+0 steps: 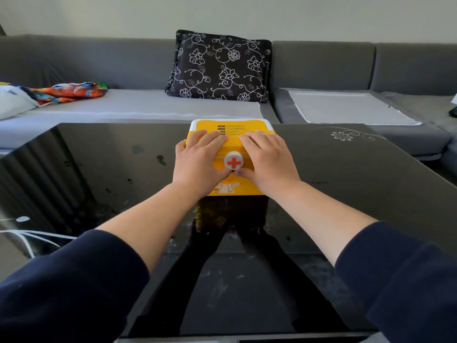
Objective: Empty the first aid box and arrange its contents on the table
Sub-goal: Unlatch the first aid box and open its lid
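Yellow first aid box (231,127) shut on black table (99,169); L hand (197,157) & R hand (268,159) flat on lid, fingers straight, thumbs under round latch (233,162).

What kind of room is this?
Most likely a home living room. A grey sofa with a black floral cushion runs along the wall, and a glossy black coffee table stands before it, bearing the yellow first aid box under the left hand and right hand.

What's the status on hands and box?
Left hand and right hand flat on the first aid box lid, thumbs at the latch. Box closed. Nothing blocking.
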A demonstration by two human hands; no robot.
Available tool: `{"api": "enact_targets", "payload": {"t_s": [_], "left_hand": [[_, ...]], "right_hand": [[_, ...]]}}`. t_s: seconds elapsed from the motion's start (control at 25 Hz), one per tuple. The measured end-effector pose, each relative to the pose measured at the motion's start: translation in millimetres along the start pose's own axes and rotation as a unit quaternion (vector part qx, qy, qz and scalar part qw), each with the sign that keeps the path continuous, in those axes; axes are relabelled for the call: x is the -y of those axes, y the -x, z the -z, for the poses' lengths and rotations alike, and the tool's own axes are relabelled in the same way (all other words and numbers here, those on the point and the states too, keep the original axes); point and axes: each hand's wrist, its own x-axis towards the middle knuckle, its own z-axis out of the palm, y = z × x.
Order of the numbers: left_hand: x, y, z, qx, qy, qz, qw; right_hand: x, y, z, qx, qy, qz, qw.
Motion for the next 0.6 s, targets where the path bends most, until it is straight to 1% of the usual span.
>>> {"api": "enact_targets", "payload": {"t_s": [0.36, 0.6], "left_hand": [[-2.7, -3.2, 7.2, 0.016, -0.007, 0.009, 1.0], [-0.7, -5.7, 8.9, 0.028, -0.017, -0.004, 0.999]], "right_hand": [[0.9, -0.4, -1.4, 0.0, 0.04, 0.018, 0.999], [1.7, -0.2, -0.8, 0.005, 0.077, 0.027, 0.997]]}}
